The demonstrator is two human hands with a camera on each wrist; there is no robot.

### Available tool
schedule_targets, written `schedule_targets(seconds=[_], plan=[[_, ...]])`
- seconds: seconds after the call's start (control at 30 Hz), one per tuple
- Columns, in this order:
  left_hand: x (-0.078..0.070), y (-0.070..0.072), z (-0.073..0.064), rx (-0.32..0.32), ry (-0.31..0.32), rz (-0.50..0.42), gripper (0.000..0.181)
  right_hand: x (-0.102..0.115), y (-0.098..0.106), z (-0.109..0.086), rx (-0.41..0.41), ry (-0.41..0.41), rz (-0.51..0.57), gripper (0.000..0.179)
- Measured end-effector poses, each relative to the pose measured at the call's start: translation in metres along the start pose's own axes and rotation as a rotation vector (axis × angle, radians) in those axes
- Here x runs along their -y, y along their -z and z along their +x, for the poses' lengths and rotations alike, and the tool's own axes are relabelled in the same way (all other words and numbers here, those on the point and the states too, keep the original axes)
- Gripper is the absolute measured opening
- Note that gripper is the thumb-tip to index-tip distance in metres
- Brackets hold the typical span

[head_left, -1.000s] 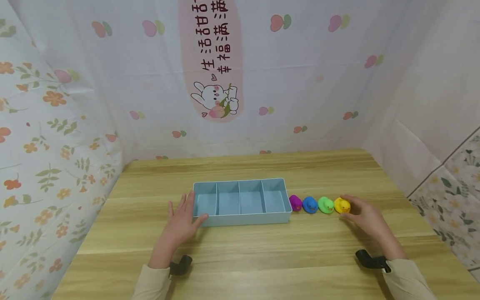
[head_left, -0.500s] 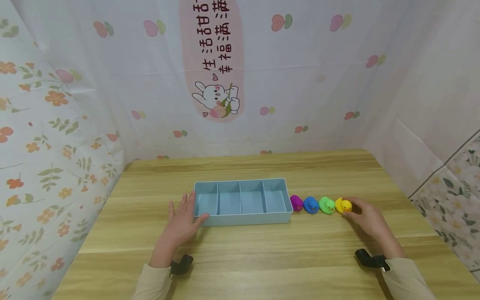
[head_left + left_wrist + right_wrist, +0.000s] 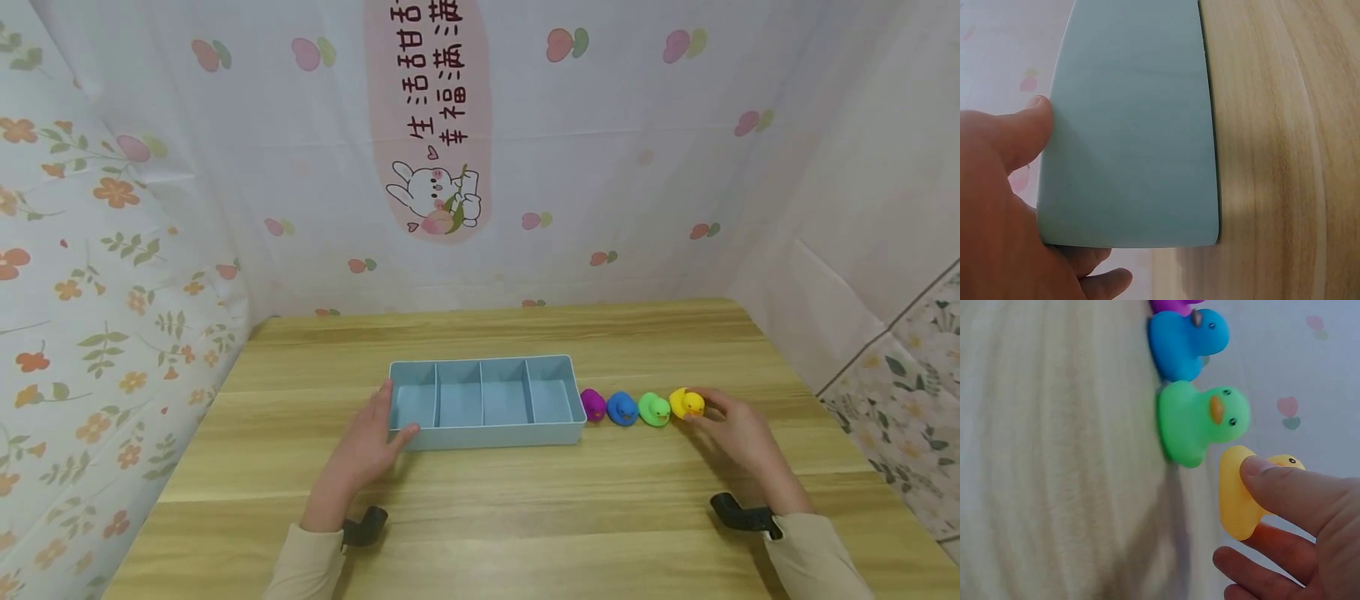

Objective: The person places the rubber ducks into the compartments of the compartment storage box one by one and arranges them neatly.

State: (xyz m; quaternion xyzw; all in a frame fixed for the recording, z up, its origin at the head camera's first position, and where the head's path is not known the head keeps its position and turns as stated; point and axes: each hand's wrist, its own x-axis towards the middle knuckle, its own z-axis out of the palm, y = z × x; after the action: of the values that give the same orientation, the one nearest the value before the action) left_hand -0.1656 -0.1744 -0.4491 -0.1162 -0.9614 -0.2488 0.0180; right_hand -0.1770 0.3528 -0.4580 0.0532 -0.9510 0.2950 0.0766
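Yellow duck (image 3: pixel 1235 500) rn: smooth, rubbery-looking, rounded body, held just above the woodgrain table (image 3: pixel 525 517) at the far end of the duck row. My R hand (image 3: pixel 738 429) has it pinched, thumb on its side; fingertips behind it are hidden, & its beak's blocked in the R wrist cam. Next over: green duck (image 3: pixel 1204 422), same smooth finish w/ an orange beak, then blue duck (image 3: pixel 1179 347), then purple duck (image 3: pixel 592 405), cut off in that wrist view. Can't tell if purple touches the tray (image 3: pixel 487 437), a matte pale-blue 4-compartment box. My L hand (image 3: pixel 363 437) rests on its left end, fingers relaxed, thumb at the near rim; L wrist cam only gets the plain outer wall, no compartments.
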Motion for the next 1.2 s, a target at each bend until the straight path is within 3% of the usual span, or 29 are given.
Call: schedule_targets(seconds=[0.33, 0.57, 1.2], plan=[[0.003, -0.001, 0.001, 0.020, -0.001, -0.069, 0.086, 0.019, 0.009, 0.003, -0.034, -0.008, -0.006, 0.044], [0.002, -0.001, 0.001, 0.031, 0.009, -0.070, 0.086, 0.035, 0.013, 0.005, -0.049, 0.004, -0.008, 0.042], [0.003, 0.000, 0.001, 0.032, 0.008, -0.105, 0.086, 0.075, -0.006, 0.015, -0.055, 0.076, 0.015, 0.040]])
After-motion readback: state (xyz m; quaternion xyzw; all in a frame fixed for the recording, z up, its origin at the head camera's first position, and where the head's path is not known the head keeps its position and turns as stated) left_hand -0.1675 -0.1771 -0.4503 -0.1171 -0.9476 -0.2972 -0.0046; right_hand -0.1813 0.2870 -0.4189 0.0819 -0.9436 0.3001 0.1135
